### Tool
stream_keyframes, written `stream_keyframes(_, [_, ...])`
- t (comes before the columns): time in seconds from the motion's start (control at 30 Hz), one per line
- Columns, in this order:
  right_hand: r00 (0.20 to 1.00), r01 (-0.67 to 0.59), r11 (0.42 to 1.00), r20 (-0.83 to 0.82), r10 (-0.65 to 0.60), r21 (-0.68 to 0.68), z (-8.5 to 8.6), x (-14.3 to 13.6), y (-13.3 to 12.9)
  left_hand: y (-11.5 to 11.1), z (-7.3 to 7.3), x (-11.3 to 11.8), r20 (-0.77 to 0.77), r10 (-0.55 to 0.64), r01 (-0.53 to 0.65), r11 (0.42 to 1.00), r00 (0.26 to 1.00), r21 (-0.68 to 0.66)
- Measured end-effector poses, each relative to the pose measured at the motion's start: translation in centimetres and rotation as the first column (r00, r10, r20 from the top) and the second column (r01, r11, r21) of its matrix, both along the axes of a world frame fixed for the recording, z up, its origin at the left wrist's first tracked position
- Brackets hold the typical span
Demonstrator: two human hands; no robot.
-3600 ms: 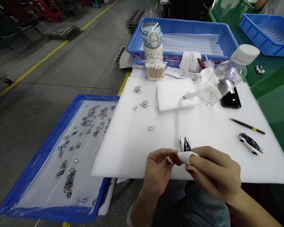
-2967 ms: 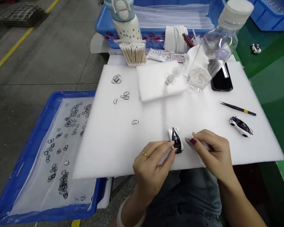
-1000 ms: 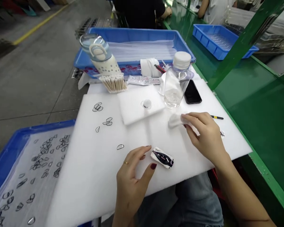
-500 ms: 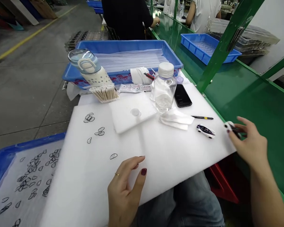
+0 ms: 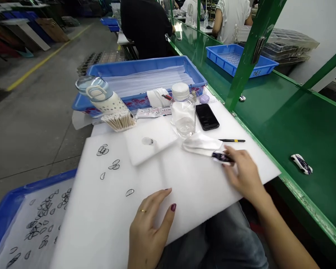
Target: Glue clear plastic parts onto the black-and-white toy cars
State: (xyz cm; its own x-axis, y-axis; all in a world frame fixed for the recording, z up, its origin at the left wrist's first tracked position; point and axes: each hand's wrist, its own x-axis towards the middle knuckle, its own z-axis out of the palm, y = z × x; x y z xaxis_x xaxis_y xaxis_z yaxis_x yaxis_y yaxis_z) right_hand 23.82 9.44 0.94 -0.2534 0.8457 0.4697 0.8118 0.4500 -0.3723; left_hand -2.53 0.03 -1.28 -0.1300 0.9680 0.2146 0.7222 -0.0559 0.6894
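Observation:
My right hand (image 5: 242, 172) grips a small white and dark toy car (image 5: 220, 157) on the white foam sheet (image 5: 190, 179), just below a crumpled white cloth (image 5: 199, 144). My left hand (image 5: 149, 226) rests flat and open on the foam's near edge, holding nothing. A single dark-rimmed clear part (image 5: 129, 192) lies just above the left hand. Another toy car (image 5: 301, 163) sits on the green belt (image 5: 296, 123) to the right.
A clear bottle (image 5: 182, 114), phone (image 5: 207, 116), tweezers (image 5: 232, 140), cotton swabs (image 5: 118, 121), a water flask (image 5: 99, 95) and a small foam pad (image 5: 149, 140) stand further back. Blue trays: one behind (image 5: 145, 67), one with several small parts lower left (image 5: 5, 209). Other people sit ahead.
My right hand placed one toy car on the green belt, came back over the foam and took hold of the other car beside the cloth. My left hand stayed flat.

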Motion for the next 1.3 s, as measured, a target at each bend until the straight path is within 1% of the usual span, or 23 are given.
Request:
stream_keyframes(0.03, [0.989, -0.143, 0.990, -0.035, 0.143, -0.005, 0.3, -1.5, -0.4, 0.0, 0.0, 0.1, -0.035, -0.015, 0.015, 1.000, 0.999, 0.013])
stream_keyframes(0.07, [0.948, -0.317, 0.948, -0.043, 0.316, -0.022, 0.7, -2.8, -0.8, 0.0, 0.0, 0.2, -0.076, -0.037, 0.039, 0.999, 0.996, 0.026])
stream_keyframes(0.13, [0.785, -0.615, 0.782, 0.016, 0.619, -0.096, 1.4, -5.3, -1.0, -0.4, 0.2, 0.5, -0.158, -0.094, 0.103, 0.993, 0.983, 0.052])
stream_keyframes(0.17, [0.702, -0.697, 0.700, 0.051, 0.710, -0.154, 2.0, -6.3, -0.7, -0.7, 0.3, 0.6, -0.192, -0.121, 0.135, 0.989, 0.974, 0.061])
stream_keyframes(0.2, [0.660, -0.722, 0.658, 0.074, 0.748, -0.215, 2.6, -7.2, 0.0, -1.2, 0.3, 0.7, -0.215, -0.134, 0.153, 0.986, 0.967, 0.072])
stream_keyframes(0.23, [0.676, -0.694, 0.668, 0.077, 0.733, -0.270, 3.3, -8.1, 0.9, -1.7, 0.4, 0.8, -0.228, -0.132, 0.156, 0.984, 0.965, 0.089])
stream_keyframes(0.3, [0.802, -0.547, 0.770, 0.059, 0.595, -0.329, 4.9, -9.6, 3.2, -2.7, 0.4, 1.0, -0.226, -0.134, 0.161, 0.981, 0.965, 0.108])
stream_keyframes(0.37, [0.901, -0.402, 0.859, 0.031, 0.433, -0.316, 6.3, -11.2, 5.8, -3.2, 0.4, 1.4, -0.200, -0.182, 0.205, 0.973, 0.963, 0.102])
stream_keyframes(0.4, [0.913, -0.381, 0.871, 0.019, 0.407, -0.310, 6.7, -12.0, 7.0, -3.1, 0.3, 1.5, -0.187, -0.218, 0.239, 0.966, 0.958, 0.099])
stream_keyframes(0.47, [0.885, -0.425, 0.831, 0.026, 0.464, -0.358, 7.0, -13.5, 9.0, -2.5, 0.3, 1.9, -0.192, -0.258, 0.283, 0.952, 0.947, 0.114])
stream_keyframes(0.53, [0.852, -0.459, 0.770, 0.027, 0.523, -0.443, 6.7, -14.5, 10.6, -1.4, 0.4, 2.3, -0.240, -0.240, 0.279, 0.949, 0.941, 0.145])
stream_keyframes(0.57, [0.845, -0.471, 0.745, 0.001, 0.535, -0.473, 6.5, -14.6, 11.2, -0.9, 0.4, 2.4, -0.264, -0.227, 0.273, 0.950, 0.937, 0.152])
stream_keyframes(0.63, [0.828, -0.541, 0.690, -0.158, 0.538, -0.482, 6.1, -14.2, 11.9, 0.1, 0.5, 2.8, -0.278, -0.208, 0.257, 0.954, 0.938, 0.155])
stream_keyframes(0.67, [0.799, -0.597, 0.657, -0.274, 0.535, -0.461, 6.1, -13.8, 11.9, 0.4, 0.6, 3.0, -0.262, -0.198, 0.245, 0.956, 0.945, 0.162])
stream_keyframes(0.73, [0.695, -0.713, 0.592, -0.490, 0.526, -0.375, 6.0, -12.7, 10.8, 0.9, 1.0, 3.4, -0.183, -0.175, 0.206, 0.963, 0.968, 0.171])
stream_keyframes(0.8, [0.598, -0.771, 0.575, -0.622, 0.506, -0.274, 6.1, -11.5, 8.4, 1.3, 1.5, 3.8, -0.057, -0.145, 0.153, 0.975, 0.988, 0.160])
stream_keyframes(0.87, [0.551, -0.783, 0.582, -0.680, 0.485, -0.219, 6.2, -10.5, 5.6, 1.6, 2.0, 4.0, 0.066, -0.109, 0.100, 0.986, 0.992, 0.132])
stream_keyframes(0.9, [0.538, -0.793, 0.569, -0.690, 0.484, -0.219, 6.1, -10.0, 4.2, 1.8, 2.2, 4.1, 0.114, -0.090, 0.077, 0.990, 0.989, 0.115])
stream_keyframes(1.03, [0.525, -0.832, 0.469, -0.692, 0.495, -0.296, 5.3, -8.6, 0.9, 2.5, 2.5, 4.0, 0.238, -0.032, 0.023, 0.999, 0.971, 0.039])
stream_keyframes(1.07, [0.528, -0.826, 0.473, -0.710, 0.465, -0.305, 4.9, -8.5, 0.6, 2.5, 2.5, 4.0, 0.252, -0.021, 0.015, 0.999, 0.967, 0.028])
stream_keyframes(1.17, [0.492, -0.801, 0.534, -0.806, 0.328, -0.272, 4.0, -8.3, 0.2, 2.5, 2.5, 4.0, 0.268, -0.006, 0.000, 1.000, 0.963, 0.023])
stream_keyframes(1.23, [0.472, -0.790, 0.557, -0.835, 0.283, -0.258, 3.8, -8.5, 0.1, 2.5, 2.5, 4.0, 0.267, -0.005, -0.004, 0.999, 0.964, 0.033])
stream_keyframes(1.3, [0.492, -0.774, 0.568, -0.831, 0.261, -0.279, 4.0, -8.8, -0.1, 2.5, 2.6, 4.0, 0.260, -0.004, -0.005, 0.999, 0.966, 0.033])
